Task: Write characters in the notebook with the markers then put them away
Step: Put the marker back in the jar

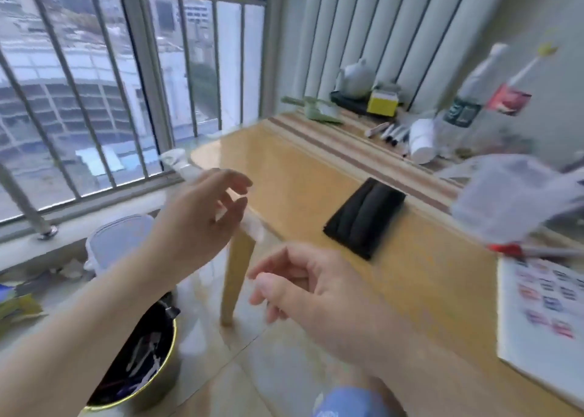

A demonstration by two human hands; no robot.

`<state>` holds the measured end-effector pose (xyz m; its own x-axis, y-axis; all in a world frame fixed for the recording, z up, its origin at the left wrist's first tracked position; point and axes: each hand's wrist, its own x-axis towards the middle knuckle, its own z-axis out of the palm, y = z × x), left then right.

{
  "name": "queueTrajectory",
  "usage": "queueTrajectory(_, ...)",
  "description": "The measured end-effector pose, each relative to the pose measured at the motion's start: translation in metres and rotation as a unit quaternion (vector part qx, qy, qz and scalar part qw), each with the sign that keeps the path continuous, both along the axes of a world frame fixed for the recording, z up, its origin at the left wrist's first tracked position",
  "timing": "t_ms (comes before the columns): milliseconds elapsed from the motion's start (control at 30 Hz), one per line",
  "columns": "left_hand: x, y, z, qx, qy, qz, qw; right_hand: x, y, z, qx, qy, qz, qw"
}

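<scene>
Beside the table [316, 176], both hands hover empty, fingers loosely curled.

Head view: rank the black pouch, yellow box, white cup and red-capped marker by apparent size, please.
1. black pouch, clearly largest.
2. white cup and yellow box: look alike, and they sit farther back, so no ranking.
3. red-capped marker, thinnest, partly cut off at the edge.

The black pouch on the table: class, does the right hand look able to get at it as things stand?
Probably yes. The right hand is empty, fingers loosely curled, held off the table's near left edge. The black pouch lies flat on the bare wooden table, with nothing between it and the hand. The view is motion-blurred, so this is a judgement.
</scene>
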<state>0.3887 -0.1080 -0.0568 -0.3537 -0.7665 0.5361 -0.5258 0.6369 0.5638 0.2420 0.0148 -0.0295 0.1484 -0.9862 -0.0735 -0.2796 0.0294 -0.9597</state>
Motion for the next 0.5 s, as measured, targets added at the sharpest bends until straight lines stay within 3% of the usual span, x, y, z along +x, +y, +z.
queueTrajectory(133, -0.128, 0.04, 0.049, -0.046, -0.015, -0.174, 0.983, -0.09, 0.056, 0.034, -0.08, 0.034, -0.154, 0.984)
queueTrajectory(267, -0.241, 0.092, 0.058, -0.05, -0.036, -0.319, 0.946, -0.183, 0.12, 0.04, -0.085, 0.059, -0.308, 0.946)
queueTrajectory(500, -0.373, 0.167, 0.044, -0.073, -0.072, -0.44, 0.892, -0.302, 0.203, 0.026, -0.043, 0.102, -0.495, 0.862)
